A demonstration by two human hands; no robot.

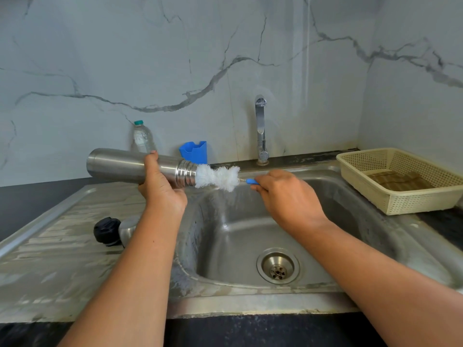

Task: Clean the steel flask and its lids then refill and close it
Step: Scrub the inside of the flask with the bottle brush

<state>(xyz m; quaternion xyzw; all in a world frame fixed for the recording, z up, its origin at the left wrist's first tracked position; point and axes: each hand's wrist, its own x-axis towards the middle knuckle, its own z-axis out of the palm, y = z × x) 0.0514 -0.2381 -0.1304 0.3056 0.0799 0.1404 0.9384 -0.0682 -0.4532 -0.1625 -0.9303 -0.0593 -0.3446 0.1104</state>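
Sink (250,304) rim is nearest, drain (278,266) at 6 o'clock of the basin. On the drainboard at 9 o'clock lie the black lid (107,231) and steel cap (128,227), touching, the cap partly blocked by the left forearm.

Left hand (160,189) has its fingers curled round the steel flask (117,165) mid-body. The flask is horizontal over the basin's 10 o'clock edge, mouth toward 3 o'clock.

The white brush (217,177) head is at the mouth, tip seemingly just inside; fluff hides the rim. Right hand (288,196) fingers pinch the blue handle (251,181).

Farther back:
- Basket (413,199) on the dark desk (25,201) at 2 o'clock, brown pieces inside.
- Tap (261,128) at 12 o'clock.
- Blue holder (194,151) and plastic bottle (142,137) at 11 o'clock, bottle base hidden by the flask.
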